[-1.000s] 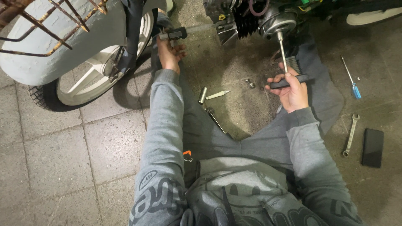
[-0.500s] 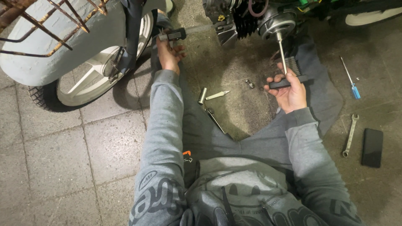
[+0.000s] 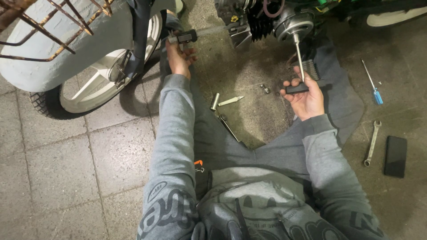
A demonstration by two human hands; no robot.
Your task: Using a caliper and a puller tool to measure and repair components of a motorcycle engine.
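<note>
A black T-handle driver (image 3: 299, 75) is gripped by the closed fingers of the right hand (image 3: 307, 98), its shaft tip set against the engine hub (image 3: 291, 24). A dark caliper-like tool (image 3: 183, 38) is clasped by the left hand (image 3: 179, 57) beside the white wheel (image 3: 95, 86). Between the arms, stained floor (image 3: 253, 115) is left open, bounded by a small socket (image 3: 215, 101) and a pointed metal piece (image 3: 230, 101). A wrench (image 3: 372, 143), phone (image 3: 395, 156) and blue screwdriver (image 3: 372, 83) lie well apart at right.
</note>
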